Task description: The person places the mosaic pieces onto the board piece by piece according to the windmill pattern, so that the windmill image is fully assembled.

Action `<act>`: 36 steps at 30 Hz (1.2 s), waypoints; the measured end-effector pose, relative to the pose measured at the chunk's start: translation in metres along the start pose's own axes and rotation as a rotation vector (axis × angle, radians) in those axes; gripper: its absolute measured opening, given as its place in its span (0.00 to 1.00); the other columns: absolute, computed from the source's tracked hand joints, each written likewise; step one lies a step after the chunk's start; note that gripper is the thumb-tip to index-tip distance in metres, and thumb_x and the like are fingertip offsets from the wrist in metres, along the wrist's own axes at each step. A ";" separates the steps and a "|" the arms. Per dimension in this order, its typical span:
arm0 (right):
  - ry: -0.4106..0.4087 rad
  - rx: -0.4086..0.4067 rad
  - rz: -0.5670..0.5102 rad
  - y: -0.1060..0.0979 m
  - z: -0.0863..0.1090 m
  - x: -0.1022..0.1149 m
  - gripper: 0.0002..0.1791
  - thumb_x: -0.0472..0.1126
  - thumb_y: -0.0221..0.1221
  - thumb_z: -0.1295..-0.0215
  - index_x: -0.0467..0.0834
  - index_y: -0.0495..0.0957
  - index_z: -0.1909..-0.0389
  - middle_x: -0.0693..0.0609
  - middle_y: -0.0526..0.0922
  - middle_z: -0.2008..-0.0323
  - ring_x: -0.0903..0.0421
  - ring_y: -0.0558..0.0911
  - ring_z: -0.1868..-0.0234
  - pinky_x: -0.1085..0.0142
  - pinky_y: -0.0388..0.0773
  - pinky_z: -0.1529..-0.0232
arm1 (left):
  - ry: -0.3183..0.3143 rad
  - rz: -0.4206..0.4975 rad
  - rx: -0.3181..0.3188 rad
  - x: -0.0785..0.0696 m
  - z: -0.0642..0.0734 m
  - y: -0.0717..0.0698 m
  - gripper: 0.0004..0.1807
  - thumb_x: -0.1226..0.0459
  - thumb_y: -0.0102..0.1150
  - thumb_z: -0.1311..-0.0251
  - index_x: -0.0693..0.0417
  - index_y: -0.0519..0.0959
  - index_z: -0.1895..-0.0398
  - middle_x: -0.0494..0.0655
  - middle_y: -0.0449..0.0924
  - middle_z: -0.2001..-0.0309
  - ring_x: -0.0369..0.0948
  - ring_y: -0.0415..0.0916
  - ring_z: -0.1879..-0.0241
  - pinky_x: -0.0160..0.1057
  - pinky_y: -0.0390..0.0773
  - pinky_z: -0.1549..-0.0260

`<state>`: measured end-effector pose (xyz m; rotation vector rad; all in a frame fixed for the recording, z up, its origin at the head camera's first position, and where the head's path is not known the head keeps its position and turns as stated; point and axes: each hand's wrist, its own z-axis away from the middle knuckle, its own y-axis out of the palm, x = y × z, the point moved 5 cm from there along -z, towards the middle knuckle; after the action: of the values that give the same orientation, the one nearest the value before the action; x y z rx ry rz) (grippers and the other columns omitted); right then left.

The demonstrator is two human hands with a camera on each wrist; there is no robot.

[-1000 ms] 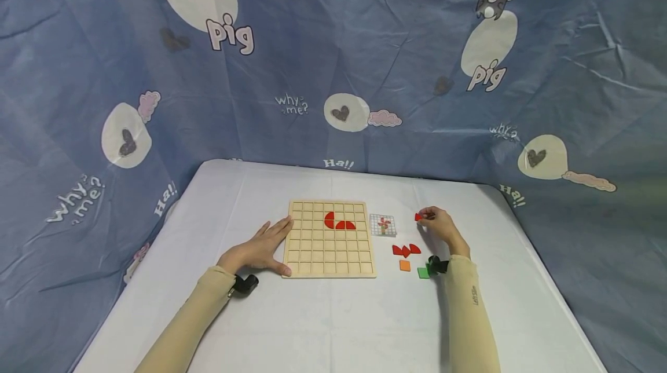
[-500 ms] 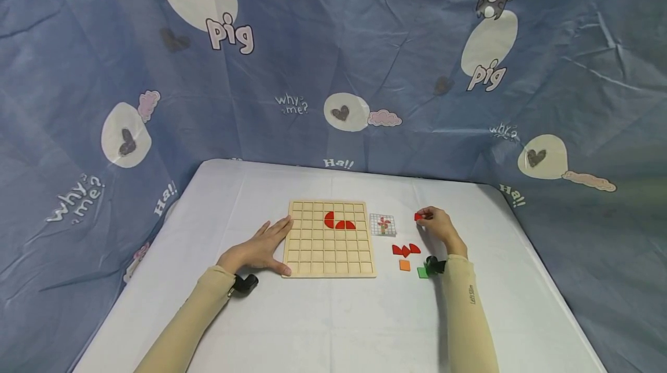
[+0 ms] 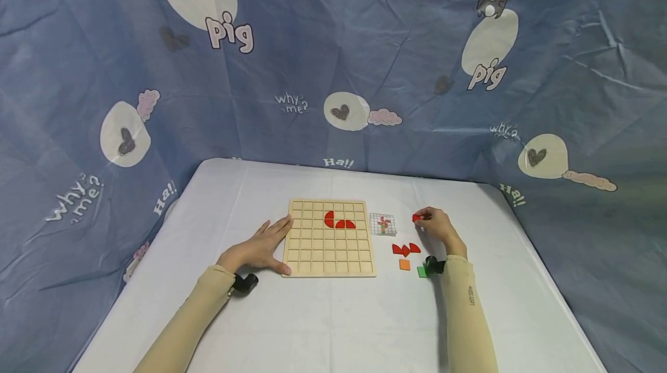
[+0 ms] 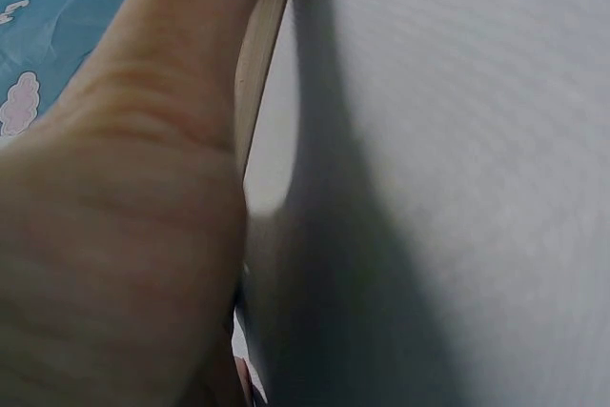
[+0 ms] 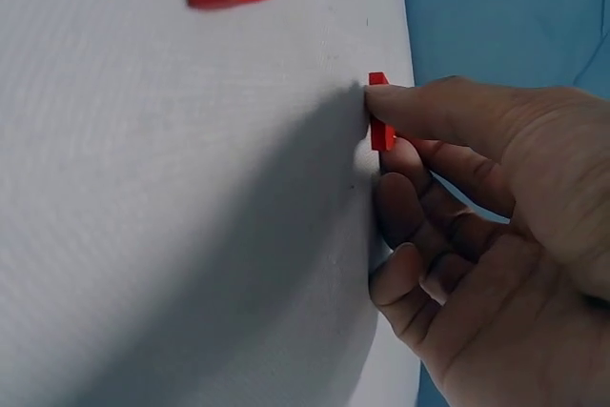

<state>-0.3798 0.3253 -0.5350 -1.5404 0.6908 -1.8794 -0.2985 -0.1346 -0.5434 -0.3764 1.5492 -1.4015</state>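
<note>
My left hand lies with spread fingers along the left edge of a square wooden grid board, thumb at its near corner. Several red quarter-round tiles sit in the board's upper cells. To the right of the board, my right hand pinches a small red tile between thumb and fingers. In the right wrist view that red tile is seen edge-on, close to the cloth, so its full outline is hidden. The left wrist view shows mostly the wrist and a strip of the board's edge.
A small pattern card with a pinwheel picture lies right of the board. Nearer me are several loose red tiles, an orange square tile and a green tile partly behind the right wrist camera. A white cloth covers the table.
The red tile in my right hand has shifted slightly to the left and its angle has changed a little. My left hand and the board stay in place.
</note>
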 end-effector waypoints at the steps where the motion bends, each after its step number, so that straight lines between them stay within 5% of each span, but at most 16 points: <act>1: -0.006 0.002 0.007 0.000 0.000 0.001 0.14 0.36 0.60 0.37 0.36 0.77 0.51 0.41 0.80 0.55 0.49 0.75 0.56 0.58 0.75 0.52 | 0.001 -0.001 0.000 0.000 0.000 0.000 0.73 0.32 0.67 0.63 0.62 0.40 0.24 0.57 0.35 0.22 0.53 0.36 0.23 0.58 0.34 0.26; 10: -0.045 0.033 0.020 0.002 0.006 0.009 0.13 0.33 0.62 0.39 0.36 0.79 0.53 0.42 0.80 0.58 0.50 0.75 0.58 0.60 0.73 0.54 | 0.005 0.002 -0.006 0.000 0.001 0.000 0.72 0.32 0.67 0.63 0.63 0.40 0.24 0.58 0.35 0.22 0.54 0.36 0.23 0.58 0.34 0.26; 26: 0.031 -0.006 0.111 0.003 0.006 0.015 0.16 0.46 0.64 0.39 0.40 0.75 0.57 0.44 0.79 0.60 0.51 0.74 0.60 0.61 0.73 0.59 | -0.013 0.014 0.005 0.006 -0.002 0.002 0.74 0.32 0.68 0.64 0.62 0.38 0.24 0.56 0.32 0.22 0.52 0.33 0.23 0.57 0.31 0.26; 36: 0.006 -0.006 0.112 0.006 0.003 0.015 0.13 0.40 0.64 0.38 0.38 0.78 0.56 0.43 0.82 0.59 0.52 0.77 0.62 0.64 0.76 0.62 | -0.003 0.029 0.009 0.003 -0.001 0.001 0.73 0.33 0.68 0.64 0.62 0.39 0.24 0.56 0.33 0.22 0.53 0.34 0.23 0.57 0.31 0.26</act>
<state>-0.3784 0.3100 -0.5293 -1.4690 0.7706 -1.8013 -0.3010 -0.1362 -0.5458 -0.3490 1.5402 -1.3842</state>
